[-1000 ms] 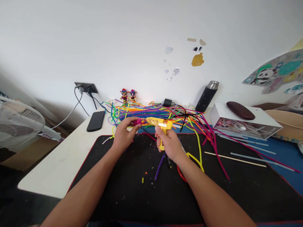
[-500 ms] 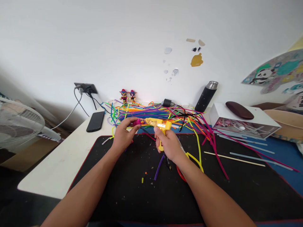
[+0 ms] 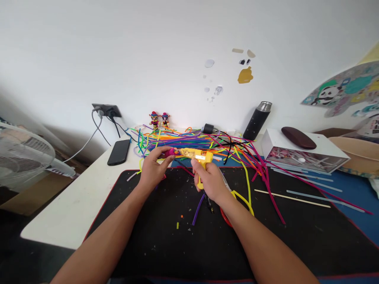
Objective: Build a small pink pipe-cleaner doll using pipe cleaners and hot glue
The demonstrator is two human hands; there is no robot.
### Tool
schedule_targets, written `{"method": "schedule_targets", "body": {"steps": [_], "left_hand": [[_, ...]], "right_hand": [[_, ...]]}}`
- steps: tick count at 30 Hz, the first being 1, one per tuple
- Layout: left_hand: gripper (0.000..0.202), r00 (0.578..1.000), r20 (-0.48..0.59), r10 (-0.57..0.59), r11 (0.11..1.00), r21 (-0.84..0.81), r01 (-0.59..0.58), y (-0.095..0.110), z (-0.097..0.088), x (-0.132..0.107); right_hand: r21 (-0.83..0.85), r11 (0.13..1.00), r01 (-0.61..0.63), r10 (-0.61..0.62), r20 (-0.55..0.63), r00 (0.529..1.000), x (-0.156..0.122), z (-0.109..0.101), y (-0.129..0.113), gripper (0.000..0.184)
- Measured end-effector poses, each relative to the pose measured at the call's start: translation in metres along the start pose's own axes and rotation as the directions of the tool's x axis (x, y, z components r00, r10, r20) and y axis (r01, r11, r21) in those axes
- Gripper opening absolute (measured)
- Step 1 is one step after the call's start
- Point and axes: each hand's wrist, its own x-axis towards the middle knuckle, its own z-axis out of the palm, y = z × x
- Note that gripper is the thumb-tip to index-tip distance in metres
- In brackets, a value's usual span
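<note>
My right hand [image 3: 209, 177] is wrapped round the handle of a yellow glue gun [image 3: 204, 157], its nozzle pointing left. Between the thumb and fingers of my left hand [image 3: 154, 165] is a small magenta piece [image 3: 170, 152], partly hidden by the fingers; its exact kind is hard to make out. The glue gun's tip is close against that piece. Both hands are above the far part of a black mat [image 3: 166, 244]. Just beyond them lies a heap of colourful pipe cleaners [image 3: 183, 141].
Two small figures [image 3: 154, 120] stand by the wall. A phone [image 3: 119, 152] lies at left, near a fan [image 3: 26, 154]. To the right are a black flask [image 3: 257, 120], a white box [image 3: 302, 152] and glue sticks [image 3: 325, 200]. A wooden stick [image 3: 291, 198] rests on the mat.
Both hands keep nearly the same pose, the glue gun and magenta piece shifting only slightly left in view. The whole scene moves a little with the camera.
</note>
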Motion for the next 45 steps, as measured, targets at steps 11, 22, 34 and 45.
{"method": "schedule_targets", "body": {"steps": [11,22,34,45], "left_hand": [[0.025,0.999,-0.028,0.026,1.000,0.014,-0.026,-0.0001,-0.0013,0.0001],[0.027,0.999,-0.050,-0.006,0.999,0.048,0.008,0.0016,-0.0017,0.0006],[0.026,0.999,-0.049,-0.010,0.999,0.033,0.012,-0.0010,-0.0013,0.0011],[0.025,0.999,-0.049,0.002,1.000,0.028,0.000,-0.0036,-0.0008,0.0005]], "right_hand": [[-0.018,1.000,-0.013,0.013,0.003,1.000,0.0001,-0.0011,-0.0021,0.067],[-0.011,1.000,-0.012,0.012,0.026,1.000,-0.0026,0.0017,-0.0016,0.065],[-0.007,1.000,-0.005,0.005,0.031,1.000,-0.0025,0.0021,-0.0024,0.063],[-0.020,1.000,0.008,-0.008,0.026,1.000,-0.0031,0.0025,-0.0027,0.063]]}}
